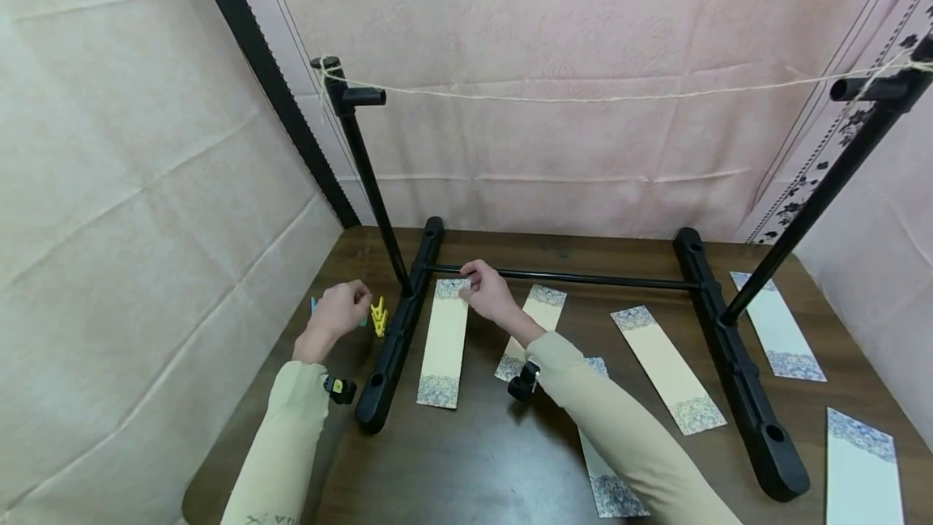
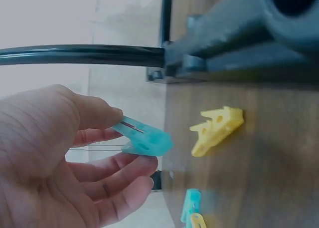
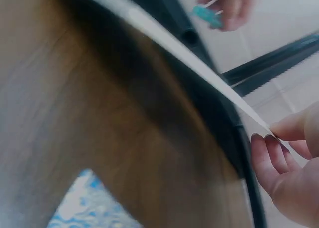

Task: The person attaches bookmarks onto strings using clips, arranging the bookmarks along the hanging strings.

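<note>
The held clothespin (image 2: pixel 152 142) between the left fingers (image 2: pixel 129 175) is teal; the loose clothespin (image 2: pixel 219 128) near them is yellow. The card (image 1: pixel 443 343) in the right fingers (image 3: pixel 264 163) is cream with lacy blue-grey ends. Beside the fingers, the rack (image 1: pixel 583 277) is plain black. Below them, the table (image 1: pixel 466 460) is brown, wood-grained.

Pale cream sleeves (image 1: pixel 627 420), black wrist cameras (image 1: pixel 523 383), dark lettering (image 1: pixel 271 519) on the left sleeve (image 1: pixel 280 448)

Pale cloth (image 1: pixel 547 23) behind brown table (image 1: pixel 466 468)
</note>
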Tool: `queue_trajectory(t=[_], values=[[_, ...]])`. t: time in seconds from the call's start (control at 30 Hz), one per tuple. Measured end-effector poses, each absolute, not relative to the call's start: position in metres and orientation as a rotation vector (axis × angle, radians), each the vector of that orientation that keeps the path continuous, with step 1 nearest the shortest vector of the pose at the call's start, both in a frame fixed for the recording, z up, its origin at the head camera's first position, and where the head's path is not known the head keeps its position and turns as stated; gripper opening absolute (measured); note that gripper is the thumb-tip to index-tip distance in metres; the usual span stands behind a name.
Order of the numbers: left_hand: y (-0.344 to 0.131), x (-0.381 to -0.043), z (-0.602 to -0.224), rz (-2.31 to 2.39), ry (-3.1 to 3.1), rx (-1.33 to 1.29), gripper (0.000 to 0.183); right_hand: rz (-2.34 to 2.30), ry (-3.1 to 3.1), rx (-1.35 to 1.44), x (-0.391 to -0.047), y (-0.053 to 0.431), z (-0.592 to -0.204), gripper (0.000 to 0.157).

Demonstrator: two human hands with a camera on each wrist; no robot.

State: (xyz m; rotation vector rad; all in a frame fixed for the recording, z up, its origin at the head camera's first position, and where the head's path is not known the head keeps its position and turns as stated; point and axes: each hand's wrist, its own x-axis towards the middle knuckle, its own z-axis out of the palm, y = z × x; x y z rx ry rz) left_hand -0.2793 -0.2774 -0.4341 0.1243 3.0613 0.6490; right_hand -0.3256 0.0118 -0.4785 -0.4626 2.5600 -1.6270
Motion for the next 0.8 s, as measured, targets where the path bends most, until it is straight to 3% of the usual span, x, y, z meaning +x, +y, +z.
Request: queue_trajectory(t=[0.8], values=[[-0.259, -0.278, -0.388, 0.852, 3.223, 0.299, 0.026, -1.843, 2.443, -0.464, -0.322, 0.029, -0.441, 0.029]])
